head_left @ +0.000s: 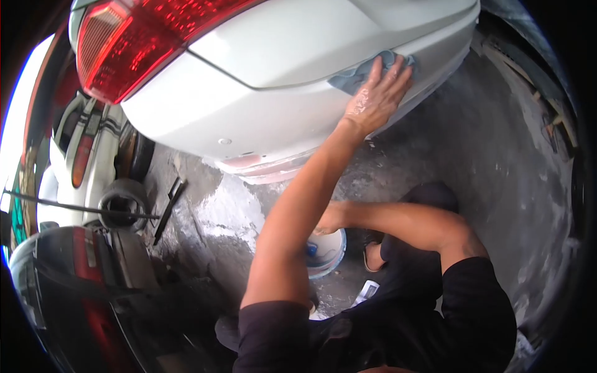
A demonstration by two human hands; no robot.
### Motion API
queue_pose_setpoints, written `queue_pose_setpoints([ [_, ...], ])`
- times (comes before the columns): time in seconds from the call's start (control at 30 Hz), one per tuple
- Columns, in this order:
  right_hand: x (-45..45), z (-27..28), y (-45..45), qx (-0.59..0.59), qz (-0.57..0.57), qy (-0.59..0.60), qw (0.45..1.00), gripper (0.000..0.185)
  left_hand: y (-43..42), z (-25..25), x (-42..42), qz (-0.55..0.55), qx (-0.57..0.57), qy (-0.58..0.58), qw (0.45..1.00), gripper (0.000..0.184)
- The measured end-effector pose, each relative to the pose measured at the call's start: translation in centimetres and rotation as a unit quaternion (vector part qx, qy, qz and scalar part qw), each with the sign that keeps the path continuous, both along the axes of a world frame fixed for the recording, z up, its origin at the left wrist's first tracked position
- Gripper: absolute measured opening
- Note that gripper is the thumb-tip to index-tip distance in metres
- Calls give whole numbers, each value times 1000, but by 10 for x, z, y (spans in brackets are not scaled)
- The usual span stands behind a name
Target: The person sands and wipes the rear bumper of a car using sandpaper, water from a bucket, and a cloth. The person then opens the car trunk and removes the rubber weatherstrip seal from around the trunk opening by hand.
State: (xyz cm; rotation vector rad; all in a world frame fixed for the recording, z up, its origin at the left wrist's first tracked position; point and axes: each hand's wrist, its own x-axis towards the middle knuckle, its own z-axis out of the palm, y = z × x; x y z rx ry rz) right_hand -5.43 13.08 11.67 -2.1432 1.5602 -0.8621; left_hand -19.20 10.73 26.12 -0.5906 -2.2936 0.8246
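Head view: the left hand [380, 94] lies flat, fingers slightly spread, over the blue cloth [348, 81] on the white bumper [298, 110]; the cloth's long axis runs roughly half past 8 to half past 2. The right hand [331, 218] is farther from it, near the bucket's [342, 252] 12 o'clock side, fingers hidden, grip impossible to tell.

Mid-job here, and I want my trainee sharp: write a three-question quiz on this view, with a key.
1. What does the left hand press against the white bumper?
2. True or false: the large tail light above that bumper is green.
3. Fill in: the right hand is nearest to a round ____.

Key:
1. A blue-grey cloth.
2. False; the tail light is red.
3. Bucket.
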Motion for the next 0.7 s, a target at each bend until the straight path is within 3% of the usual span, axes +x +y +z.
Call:
queue_pose_setpoints([
  [0.07, 4, -33, -6, 30, -61, 105, 992, 27, -12, -2, 8, -20, -76, 8, 997, 63],
  [0.13, 3, -11, -2, 63, -49, 99, 992, 27, -46, -15, 29, -20, -88, -3, 996, 65],
  [0.2, 3, 32, 7, 222, -70, 141, 962, 25, -90, -31, 58, -22, -73, -11, 997, 68],
  [0.27, 0, 34, 20, 193, -92, 92, 973, 24, -142, -43, 96, 53, -58, 0, 997, 74],
  [0.3, -1, 36, 26, 175, -92, 88, 976, 23, -173, -65, 110, 37, 79, 10, 996, 88],
  [0.33, -3, 39, 34, 159, -92, 83, 979, 22, -207, -73, 132, 105, 23, 27, 994, 82],
  [0.4, -9, 43, 42, 171, -107, 60, 978, 19, -216, -56, 168, 261, 155, -34, 952, 70],
  [0.47, -12, 31, 46, 153, -92, 58, 982, 18, -247, -81, 172, 86, 229, 79, 966, 62],
  [0.57, -15, 21, 48, 148, -106, 38, 983, 18, -225, -104, 161, 67, 229, 40, 970, 59],
  [0.6, -17, 16, 45, 149, -116, 34, 981, 18, -220, -114, 156, 118, 129, -11, 985, 53],
  [0.67, -20, 3, 42, 125, -100, 82, 984, 19, -193, -137, 135, 102, 24, -31, 994, 58],
  [0.7, -21, -6, 40, 129, -111, 85, 982, 19, -175, -138, 119, 91, 27, -29, 995, 58],
])
